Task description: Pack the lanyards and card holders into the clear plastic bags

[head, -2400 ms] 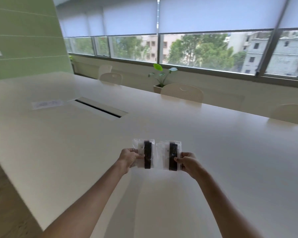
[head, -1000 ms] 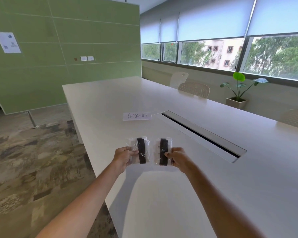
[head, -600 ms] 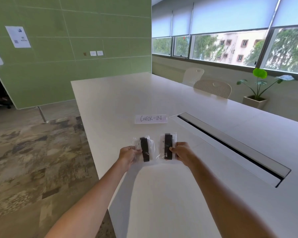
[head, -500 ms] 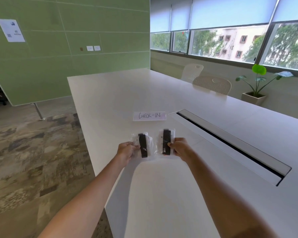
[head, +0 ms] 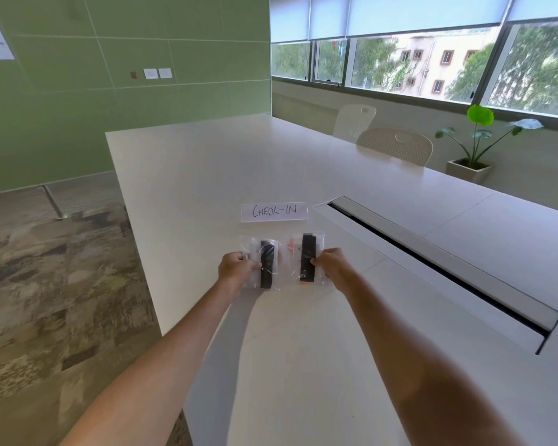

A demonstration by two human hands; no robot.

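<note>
Two clear plastic bags, each with a folded black lanyard inside, are held side by side just over the white table (head: 303, 365). My left hand (head: 237, 268) grips the left bag (head: 264, 263) by its left edge. My right hand (head: 332, 265) grips the right bag (head: 306, 257) by its right edge; something orange shows inside it. Whether the bags touch the table surface I cannot tell. A card holder cannot be made out through the plastic.
A paper sign reading CHECK-IN (head: 274, 211) lies just beyond the bags. A long cable slot (head: 432, 268) runs along the table to the right. The table's left edge drops to patterned floor. Two white chairs (head: 395, 144) and a potted plant (head: 474, 146) stand beyond the table.
My view has swung left along the table while both hands carried the bags; the bags have come closer to the CHECK-IN sign and lower toward the table.
</note>
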